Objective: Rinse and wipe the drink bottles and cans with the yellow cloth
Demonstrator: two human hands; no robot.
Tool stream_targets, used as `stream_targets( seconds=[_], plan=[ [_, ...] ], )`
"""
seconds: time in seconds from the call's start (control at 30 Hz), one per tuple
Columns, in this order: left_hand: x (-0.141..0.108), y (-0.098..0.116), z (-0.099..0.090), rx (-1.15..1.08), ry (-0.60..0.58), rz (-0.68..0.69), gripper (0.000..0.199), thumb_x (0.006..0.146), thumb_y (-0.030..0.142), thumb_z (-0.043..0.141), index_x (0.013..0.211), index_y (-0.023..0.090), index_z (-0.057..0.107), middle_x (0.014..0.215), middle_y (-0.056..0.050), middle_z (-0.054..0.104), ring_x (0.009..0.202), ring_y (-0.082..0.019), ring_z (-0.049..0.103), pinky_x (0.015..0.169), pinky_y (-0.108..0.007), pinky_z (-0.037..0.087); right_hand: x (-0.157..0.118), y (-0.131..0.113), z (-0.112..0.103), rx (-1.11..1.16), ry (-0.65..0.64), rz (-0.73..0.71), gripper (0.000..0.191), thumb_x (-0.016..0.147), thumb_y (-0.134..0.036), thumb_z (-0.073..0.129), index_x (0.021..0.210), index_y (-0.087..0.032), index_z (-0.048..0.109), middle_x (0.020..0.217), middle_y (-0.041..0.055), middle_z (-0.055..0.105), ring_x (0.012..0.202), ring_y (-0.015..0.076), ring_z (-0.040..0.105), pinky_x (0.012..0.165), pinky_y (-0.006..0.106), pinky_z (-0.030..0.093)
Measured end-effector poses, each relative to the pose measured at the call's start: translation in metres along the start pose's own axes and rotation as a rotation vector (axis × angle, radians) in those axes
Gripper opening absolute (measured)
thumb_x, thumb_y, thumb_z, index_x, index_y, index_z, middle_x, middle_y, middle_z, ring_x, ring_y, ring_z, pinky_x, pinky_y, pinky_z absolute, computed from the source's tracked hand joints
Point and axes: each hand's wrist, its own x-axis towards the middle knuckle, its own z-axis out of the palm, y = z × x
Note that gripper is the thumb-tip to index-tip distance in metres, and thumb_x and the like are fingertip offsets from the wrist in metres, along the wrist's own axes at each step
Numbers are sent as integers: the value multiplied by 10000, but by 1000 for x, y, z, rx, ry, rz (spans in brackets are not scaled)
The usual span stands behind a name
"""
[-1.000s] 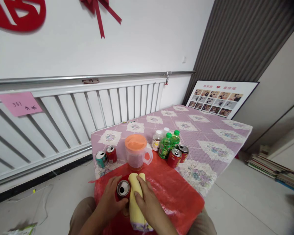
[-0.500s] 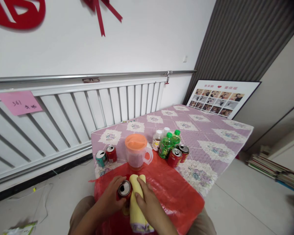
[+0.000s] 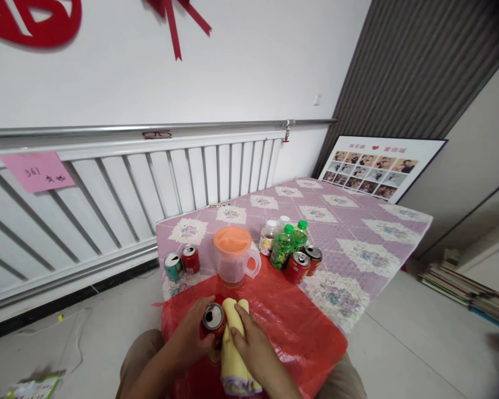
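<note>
My left hand (image 3: 194, 332) is wrapped round an opened red can (image 3: 213, 318), whose top faces up. Just right of it, a rolled yellow cloth (image 3: 233, 363) with a purple-patterned end lies under my right hand (image 3: 251, 335), whose fingers grip it. Both rest over a red plastic sheet (image 3: 291, 316) at the near side of the table. Beyond the can and cloth stands a clear pitcher (image 3: 230, 267) with an orange lid. The can's lower part is partly hidden by my left hand.
A teal can (image 3: 173, 267) and a red can (image 3: 190, 259) stand left of the pitcher. Right of it are green-capped bottles (image 3: 281, 247), white-capped bottles (image 3: 268, 238) and two more cans (image 3: 298, 267). A white radiator (image 3: 183, 183) runs behind the table (image 3: 349, 221).
The view has shifted slightly. Both hands keep their hold on the can and the cloth, with hardly any movement.
</note>
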Motion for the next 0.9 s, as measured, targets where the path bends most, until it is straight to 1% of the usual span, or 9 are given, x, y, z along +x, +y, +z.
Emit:
stream_targets(
  seconds=[0.1,0.2,0.3,0.37,0.43,0.57,0.67,0.77,0.9],
  plan=[
    [-5,3,7,67,108,-41,740,583,129,631,1303,182,466,1349,-141,522,1291,-320,463,1098,-517,374,0,-8,-8,-2,37,-18,562,871,-248,448,1417,-119,414,1477,127,420,1381,238,354,1136,385,270],
    [-10,8,14,119,222,-95,672,620,208,675,1264,180,486,1273,-139,548,1223,-329,511,1046,-543,416,0,-16,-11,1,64,-30,558,875,-259,454,1420,-148,411,1485,122,409,1377,231,362,1131,381,279],
    [-12,11,16,119,257,-109,579,645,210,666,1206,202,521,1195,-109,585,1154,-317,554,1008,-545,444,-1,-19,-7,-11,49,-21,553,874,-247,451,1415,-136,419,1491,133,396,1388,237,343,1132,379,278],
    [-10,11,15,99,246,-97,546,646,182,651,1179,202,537,1165,-102,598,1133,-307,566,1004,-535,450,-2,-17,-3,-15,23,-2,549,874,-240,450,1410,-119,428,1487,144,400,1395,246,330,1128,372,288],
    [-7,10,12,77,216,-76,542,639,151,631,1173,192,544,1167,-108,602,1139,-300,565,1017,-524,444,-3,-12,1,-16,4,5,546,871,-225,451,1407,-123,433,1474,146,417,1383,247,352,1116,363,307],
    [-1,6,1,38,106,-8,615,603,92,595,1209,193,547,1229,-114,599,1193,-290,546,1062,-501,419,-3,-4,2,-29,-14,7,546,859,-208,462,1399,-133,447,1446,151,453,1346,243,412,1096,359,333],
    [1,4,-6,17,37,27,666,594,67,568,1244,210,541,1282,-101,585,1220,-273,536,1082,-465,411,-1,-8,-4,-21,7,4,547,857,-225,470,1395,-130,452,1451,148,447,1357,243,394,1112,369,307],
    [2,6,-9,1,-4,32,684,597,55,551,1261,219,533,1309,-93,571,1240,-264,521,1093,-453,402,1,-17,-10,6,38,-36,541,861,-238,464,1394,-147,452,1454,129,445,1344,222,411,1111,351,307],
    [5,8,-11,-30,-34,38,699,591,46,534,1269,213,527,1318,-95,566,1256,-260,508,1111,-459,379,2,-20,-9,-29,9,-24,552,862,-232,454,1404,-127,439,1450,149,442,1352,240,399,1111,359,304]
  ],
)
